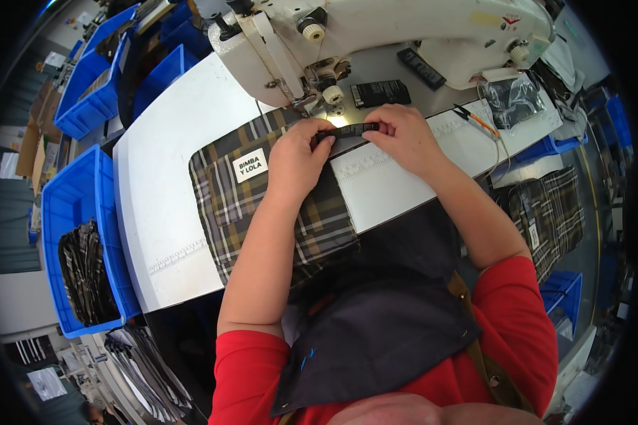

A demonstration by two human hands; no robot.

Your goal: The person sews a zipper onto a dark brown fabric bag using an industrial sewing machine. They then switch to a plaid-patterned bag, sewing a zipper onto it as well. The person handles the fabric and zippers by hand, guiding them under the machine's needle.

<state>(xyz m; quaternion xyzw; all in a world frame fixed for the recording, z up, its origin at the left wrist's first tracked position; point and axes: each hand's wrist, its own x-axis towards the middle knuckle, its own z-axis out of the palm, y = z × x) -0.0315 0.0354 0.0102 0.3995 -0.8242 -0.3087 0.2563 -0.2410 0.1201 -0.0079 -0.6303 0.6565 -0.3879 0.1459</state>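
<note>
A narrow black label (351, 130) with pale print stretches between my two hands, just in front of the sewing machine's needle area (317, 103). My left hand (299, 159) pinches its left end and rests over the edge of a plaid fabric piece (241, 205). At the label's right end, the thumb and fingers of my right hand (403, 138) are closed on it. The fabric lies flat on the white table, a white patch (250, 166) sewn or laid on it, and hangs over the front edge. My left hand hides part of the fabric.
Behind my right hand lie a stack of black labels (381, 93) and a dark block (420, 69). Orange-handled thread snips (477, 120) and a clear plastic bag (512, 100) are farther right. A blue bin (124, 262) holds plaid pieces at left; more plaid fabric (556, 212) hangs at right.
</note>
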